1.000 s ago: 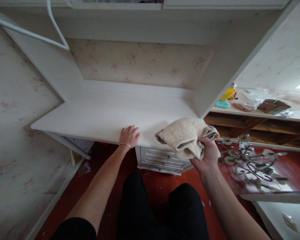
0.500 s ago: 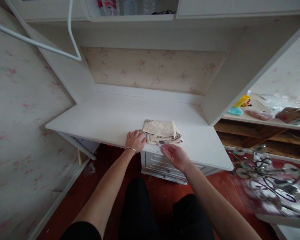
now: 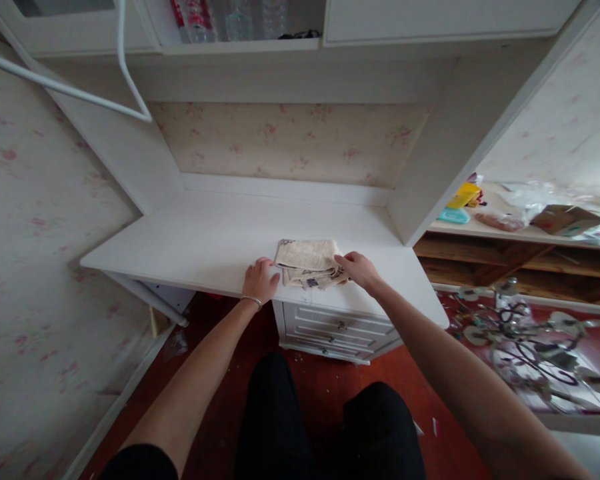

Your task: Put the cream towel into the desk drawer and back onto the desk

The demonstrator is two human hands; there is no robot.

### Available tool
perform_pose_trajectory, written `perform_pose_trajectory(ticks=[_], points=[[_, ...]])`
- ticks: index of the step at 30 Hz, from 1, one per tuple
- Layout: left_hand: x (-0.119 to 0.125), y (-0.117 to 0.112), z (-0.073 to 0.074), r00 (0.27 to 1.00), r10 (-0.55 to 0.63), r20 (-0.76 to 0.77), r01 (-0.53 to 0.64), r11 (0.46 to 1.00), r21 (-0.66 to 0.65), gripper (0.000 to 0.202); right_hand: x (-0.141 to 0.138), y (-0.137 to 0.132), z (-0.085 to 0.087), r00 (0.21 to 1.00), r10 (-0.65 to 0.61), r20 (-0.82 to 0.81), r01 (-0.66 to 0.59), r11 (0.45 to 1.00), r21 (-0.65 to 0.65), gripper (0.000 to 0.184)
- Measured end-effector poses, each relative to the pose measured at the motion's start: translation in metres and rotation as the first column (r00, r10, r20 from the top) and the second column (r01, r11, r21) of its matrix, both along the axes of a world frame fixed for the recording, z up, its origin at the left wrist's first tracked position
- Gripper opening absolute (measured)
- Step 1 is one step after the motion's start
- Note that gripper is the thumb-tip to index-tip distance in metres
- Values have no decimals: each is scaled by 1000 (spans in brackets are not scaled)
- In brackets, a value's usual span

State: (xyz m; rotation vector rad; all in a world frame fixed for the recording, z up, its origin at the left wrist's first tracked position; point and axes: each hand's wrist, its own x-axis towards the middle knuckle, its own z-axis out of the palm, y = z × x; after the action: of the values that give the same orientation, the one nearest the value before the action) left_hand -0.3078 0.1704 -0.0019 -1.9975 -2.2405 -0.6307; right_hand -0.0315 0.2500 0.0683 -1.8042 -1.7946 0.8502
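Observation:
A beige towel (image 3: 306,255) with dark markings lies folded in loose layers on the white desk (image 3: 220,233), near its front edge. My right hand (image 3: 359,268) is at the towel's right side, thumb and fingers pinched on its edge. On the left, my left hand (image 3: 261,280) rests palm down on the desktop, its thumb apart from the fingers. Its fingertips come close to the towel's left corner; whether they touch it I cannot tell. A thin bracelet (image 3: 253,301) circles the left wrist.
Drawers (image 3: 337,327) stand under the desk. Overhead, a cabinet shelf holds plastic bottles (image 3: 237,20), and a white bent tube (image 3: 80,90) juts in. At right are a shelf (image 3: 510,257) with bags and a box (image 3: 565,219), and a chandelier (image 3: 535,347) below.
My right hand has moved from the towel's front edge up to its right side, turned palm down and pinched it. My left hand stays beside the towel. The view has shifted slightly.

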Motion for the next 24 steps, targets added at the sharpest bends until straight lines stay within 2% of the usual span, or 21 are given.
perform_pose_trajectory(ticks=[3,6,10,15,18,21,24], points=[[2,6,5,993,-93,-71,95,995,18,37,-19,17,-8,1000,17,14,-16,994,-109,33],[8,17,11,972,-181,-150,182,983,-9,41,-31,26,-18,999,-26,-19,22,982,-189,29],[17,30,17,965,-201,-167,188,978,-91,42,-31,29,-25,987,-116,-114,82,961,-265,21],[20,39,20,968,-215,-131,190,966,-177,44,-21,28,-19,932,-200,-302,82,929,-360,18],[18,40,30,959,-251,-132,225,957,-184,45,-16,30,-10,871,-239,-429,59,918,-392,14],[22,33,47,952,-262,-159,243,961,-129,44,-9,33,-2,822,-257,-509,45,919,-392,11],[35,19,57,940,-281,-192,276,960,-54,39,1,32,-4,800,-278,-532,71,924,-376,12]])
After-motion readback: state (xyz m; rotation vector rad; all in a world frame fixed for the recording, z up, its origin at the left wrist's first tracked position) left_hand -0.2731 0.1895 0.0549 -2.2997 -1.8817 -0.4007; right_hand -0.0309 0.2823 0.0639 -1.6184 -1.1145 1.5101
